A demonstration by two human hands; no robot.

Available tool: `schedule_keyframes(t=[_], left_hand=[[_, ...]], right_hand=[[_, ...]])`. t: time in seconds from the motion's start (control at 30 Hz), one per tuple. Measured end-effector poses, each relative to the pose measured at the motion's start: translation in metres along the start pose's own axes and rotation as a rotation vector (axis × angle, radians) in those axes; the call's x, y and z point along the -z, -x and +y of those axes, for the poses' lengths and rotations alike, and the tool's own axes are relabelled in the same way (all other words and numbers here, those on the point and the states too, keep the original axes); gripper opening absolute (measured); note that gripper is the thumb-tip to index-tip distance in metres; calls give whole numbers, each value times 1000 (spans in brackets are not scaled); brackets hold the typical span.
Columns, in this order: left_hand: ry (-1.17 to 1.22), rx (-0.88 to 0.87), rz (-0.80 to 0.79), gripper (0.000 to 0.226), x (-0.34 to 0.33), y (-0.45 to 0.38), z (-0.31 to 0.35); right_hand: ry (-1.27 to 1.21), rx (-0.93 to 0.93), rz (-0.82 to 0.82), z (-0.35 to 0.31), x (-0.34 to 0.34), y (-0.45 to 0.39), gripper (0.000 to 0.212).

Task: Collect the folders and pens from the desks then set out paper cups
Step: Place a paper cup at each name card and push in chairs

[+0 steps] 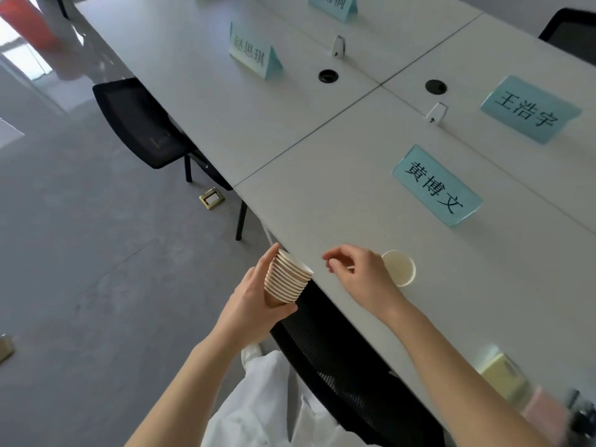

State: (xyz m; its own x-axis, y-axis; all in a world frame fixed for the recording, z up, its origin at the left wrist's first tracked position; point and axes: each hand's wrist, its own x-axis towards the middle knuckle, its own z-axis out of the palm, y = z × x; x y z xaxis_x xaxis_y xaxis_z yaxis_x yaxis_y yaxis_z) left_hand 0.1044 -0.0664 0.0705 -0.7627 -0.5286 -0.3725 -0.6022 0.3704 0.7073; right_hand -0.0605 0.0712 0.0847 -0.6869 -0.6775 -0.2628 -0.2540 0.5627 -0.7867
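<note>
The person's left hand point(254, 301) curls its fingers and thumb around a nested stack of ribbed paper cups point(287, 279), tan-sided with white rims, about ten by the visible rims. The stack tilts, mouth toward the table, just off the near edge of the smooth white laminate table point(338, 195). The right hand point(361, 275) hovers over that edge with fingers loosely bent and parted, holding nothing. Just beyond its knuckles one single white paper cup point(400, 267) stands upright near the edge, partly hidden by the hand. Four pale blue folded-card name tents stand on the table; the nearest point(435, 185) lies beyond the single cup.
</note>
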Motion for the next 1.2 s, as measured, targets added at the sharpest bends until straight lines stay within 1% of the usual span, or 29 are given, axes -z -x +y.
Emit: schedule_keyframes(t=[0.1,0.2,0.33,0.4,0.47,0.63,0.83,0.93,1.0,1.13,1.2], left_hand=[[-12,-20,-11,105,18,-10,-14],[37,-26,-5,107,39,-20,-30],[55,-24,18,105,83,-34,-65],[54,-16,24,104,120,-42,-93],[39,-24,26,104,143,-49,-106],[41,-18,86,102,222,-70,-158],[58,-19,112,101,280,-106,-193],[58,-26,100,100,301,-130,-201],[54,-29,96,99,315,-152,-206],[59,-34,103,99,346,-208,-205],[64,-24,121,100,364,-239,-204]], right_hand=[[-65,48,-123,-33,-21,-13,18],[-72,76,-240,-57,-46,-31,22],[-30,124,-329,-93,-87,-61,23],[20,146,-353,-122,-116,-79,23],[8,152,-337,-141,-132,-89,22],[10,196,-374,-200,-196,-132,23],[34,198,-345,-245,-241,-180,24],[42,189,-344,-259,-250,-209,22],[52,168,-307,-265,-254,-237,21],[-16,120,-269,-281,-250,-303,22],[-55,104,-215,-290,-245,-341,21]])
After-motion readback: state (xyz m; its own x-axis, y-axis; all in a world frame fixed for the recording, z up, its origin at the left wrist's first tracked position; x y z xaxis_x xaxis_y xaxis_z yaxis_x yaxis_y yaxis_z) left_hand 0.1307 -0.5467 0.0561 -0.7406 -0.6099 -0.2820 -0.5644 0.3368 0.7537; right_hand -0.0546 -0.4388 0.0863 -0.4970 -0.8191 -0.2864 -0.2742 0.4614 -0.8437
